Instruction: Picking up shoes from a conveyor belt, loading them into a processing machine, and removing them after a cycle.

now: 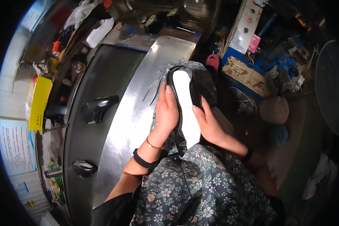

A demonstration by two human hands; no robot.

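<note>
Held over my lap is a black shoe upper with a long white insole (185, 101) facing up. Its black edge folds round the narrow far end, and thin dark straps (151, 90) hang off to the left. My left hand (166, 111) grips the left side, its fingers partly hidden beneath. On the opposite side my right hand (211, 124) holds the edge, thumb lying by the white insole. The near end meets my floral apron (192, 188).
A shiny metal worktop (133, 94) lies to my left. Beyond it runs a dark belt (90, 139) carrying a black shoe (101, 107) and another shoe (84, 168). A yellow box (40, 103) stands at far left. Blue machinery (248, 69) is at the far right.
</note>
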